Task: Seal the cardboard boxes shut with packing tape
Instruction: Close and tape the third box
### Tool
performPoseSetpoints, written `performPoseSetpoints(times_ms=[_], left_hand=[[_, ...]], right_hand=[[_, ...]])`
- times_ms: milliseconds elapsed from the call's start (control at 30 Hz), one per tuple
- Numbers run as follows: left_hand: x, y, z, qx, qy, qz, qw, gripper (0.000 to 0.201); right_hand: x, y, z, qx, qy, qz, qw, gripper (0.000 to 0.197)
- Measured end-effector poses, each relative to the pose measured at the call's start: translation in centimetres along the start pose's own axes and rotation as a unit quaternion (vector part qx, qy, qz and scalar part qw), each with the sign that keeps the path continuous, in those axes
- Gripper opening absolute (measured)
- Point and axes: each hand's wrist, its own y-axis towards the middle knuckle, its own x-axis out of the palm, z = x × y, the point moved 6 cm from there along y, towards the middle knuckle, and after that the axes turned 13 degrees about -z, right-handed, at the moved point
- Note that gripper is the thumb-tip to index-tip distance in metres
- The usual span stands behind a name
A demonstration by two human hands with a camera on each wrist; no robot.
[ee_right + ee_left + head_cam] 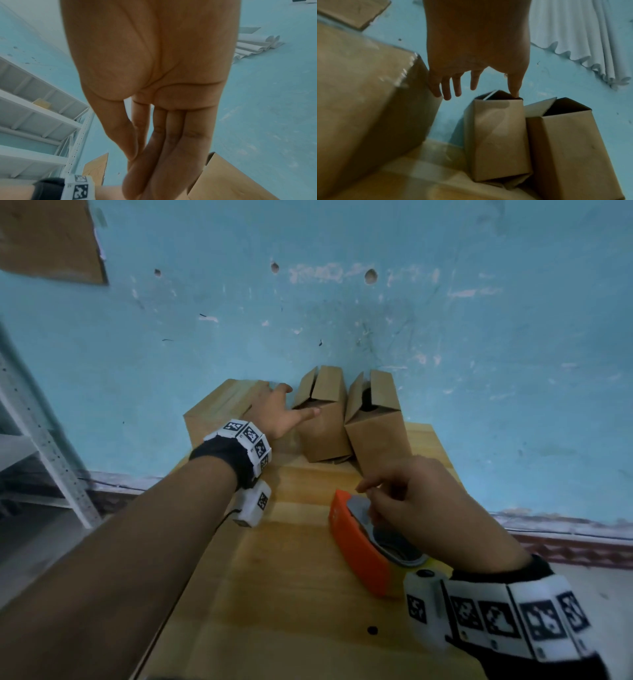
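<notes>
Task at an early stage: one taped box (219, 409) lies at the desk's (291, 577) far left, two boxes (322, 419) stand unsealed, left hand (279, 414) spread toward the nearer, right hand (421, 501) loosely extended, empty, above the tape dispenser (363, 542).

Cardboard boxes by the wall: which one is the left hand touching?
The middle small brown cardboard box: the left hand has its thumb on the top edge. The right open box and large left box aren't clearly touched.
</notes>
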Motion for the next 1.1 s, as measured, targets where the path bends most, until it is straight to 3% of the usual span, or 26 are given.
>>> performPoseSetpoints(times_ms=[67, 233, 467, 567, 733, 900, 1100], left_hand=[[1.5, 0.7, 0.4, -0.018, -0.037, -0.004, 0.999, 0.095], [3.3, 2.0, 1.4, -0.031, -0.089, 0.005, 0.996, 0.081], [3.7, 2.9, 2.1, -0.124, -0.058, 0.038, 0.99, 0.106], [3.9, 2.5, 3.6, -0.127, -0.064, 0.078, 0.987, 0.093], [4.7, 3.4, 5.3, -0.146, -0.045, 0.037, 0.988, 0.09], [4.4, 4.4, 5.1, -0.103, -0.031, -0.032, 0.994, 0.092], [0.1, 2.5, 4.4, -0.061, -0.03, 0.015, 0.998, 0.088]], right_hand=[[-0.4, -0.1, 0.1, -0.002, 0.013, 0.003, 1.0, 0.021], [-0.5, 0.1, 0.8, 0.013, 0.014, 0.005, 1.0, 0.019], [-0.1, 0.1, 1.3, 0.034, -0.028, -0.005, 0.999, 0.022], [-0.1, 0.2, 1.4, 0.036, -0.031, -0.003, 0.999, 0.023], [0.1, 0.3, 1.5, 0.039, -0.036, -0.01, 0.999, 0.022], [-0.2, 0.4, 2.0, 0.034, -0.026, -0.004, 0.999, 0.021], [-0.6, 0.2, 2.4, 0.022, 0.003, 0.002, 1.0, 0.021]])
